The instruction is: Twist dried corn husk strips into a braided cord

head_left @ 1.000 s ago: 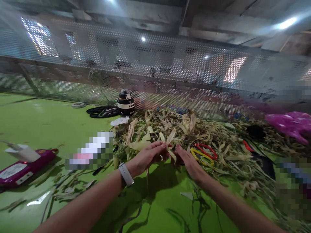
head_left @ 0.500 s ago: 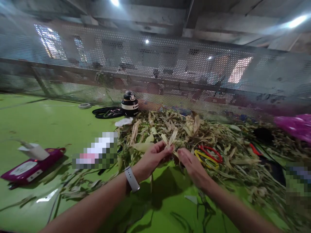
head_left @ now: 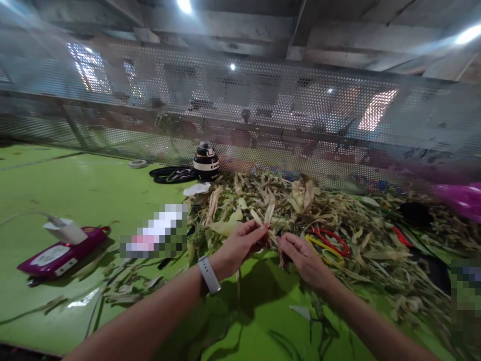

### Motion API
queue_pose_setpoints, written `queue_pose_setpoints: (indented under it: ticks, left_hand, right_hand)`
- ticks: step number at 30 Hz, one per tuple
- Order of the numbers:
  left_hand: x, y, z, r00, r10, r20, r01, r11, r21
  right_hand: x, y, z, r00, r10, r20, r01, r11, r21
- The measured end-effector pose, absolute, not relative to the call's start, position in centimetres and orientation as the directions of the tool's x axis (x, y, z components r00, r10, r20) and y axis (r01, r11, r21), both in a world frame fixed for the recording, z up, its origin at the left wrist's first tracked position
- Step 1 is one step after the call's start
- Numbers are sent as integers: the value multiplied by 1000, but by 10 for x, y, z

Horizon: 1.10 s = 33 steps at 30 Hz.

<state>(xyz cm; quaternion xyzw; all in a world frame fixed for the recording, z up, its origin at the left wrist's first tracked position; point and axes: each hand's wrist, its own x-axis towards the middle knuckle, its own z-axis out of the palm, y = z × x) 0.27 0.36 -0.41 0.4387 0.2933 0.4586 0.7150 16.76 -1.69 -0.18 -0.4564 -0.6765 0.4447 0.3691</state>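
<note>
Green desk [head_left: 86, 185], perforated screen [head_left: 233, 113] behind. From the head view, the left hand [head_left: 233, 250] pinches a pale husk [head_left: 269, 208] in its grip, long axis rising away; the right hand [head_left: 305, 258], farther off, curls by its lower end, though I can't tell whether it's holding.

The pale, dry-looking husk [head_left: 269, 209] points upward in splayed narrow strips, its lower part between left fingers [head_left: 252, 231] and right fingers [head_left: 291, 244].

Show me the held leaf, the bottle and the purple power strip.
Held leaf [head_left: 269, 207]: head view, the upright blade.
Bottle [head_left: 203, 166]: head view, the white band.
Purple power strip [head_left: 68, 252]: head view, the top face.
</note>
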Motion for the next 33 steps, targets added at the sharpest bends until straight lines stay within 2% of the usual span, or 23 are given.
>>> queue_pose_setpoints:
  ticks: [3,6,8,11,13,16,22,25,27,29,31,33]
  left_hand:
    - [1,6,-6,440,897,-49,-483,283,829]
    - [2,6,-8,395,919,-1,-515,223,828]
    - [3,3,-7,376,926,30,-525,186,831]
    - [6,-2,-5,368,928,58,-521,154,840]
    - [8,-5,-4,355,933,61,-512,140,848]
    - [8,-4,-4,314,948,48,-513,127,849]
    - [7,3,-7,223,975,6,-523,115,844]
    - [7,5,-9,184,983,26,-483,67,873]
    - [7,6,-10,170,985,23,-465,60,883]
    - [7,6,-10,180,984,14,-443,68,894]
    - [6,4,-10,201,979,19,-405,65,912]
    - [5,2,-8,235,971,40,-369,51,928]
  right_hand:
    - [169,-15,-5,-173,984,40,199,74,-977]
    - [167,-16,-8,-2,1000,-26,90,-26,-996]
    - [163,-20,-8,-38,999,-19,95,-15,-995]
    - [156,-29,-5,-241,968,63,131,97,-987]
    - [151,-33,-3,-330,941,71,114,114,-987]
    - [147,-35,-6,-317,948,9,86,38,-996]
    - [146,-30,-13,-248,960,-130,-90,-156,-984]
    - [149,-28,-14,-208,970,-124,47,-117,-992]
    - [151,-29,-13,-197,980,-6,254,45,-966]
    - [154,-31,-13,-233,947,222,494,312,-811]
    - [157,-34,-13,-328,829,452,683,539,-493]
    - [159,-36,-12,-434,699,569,777,610,-157]
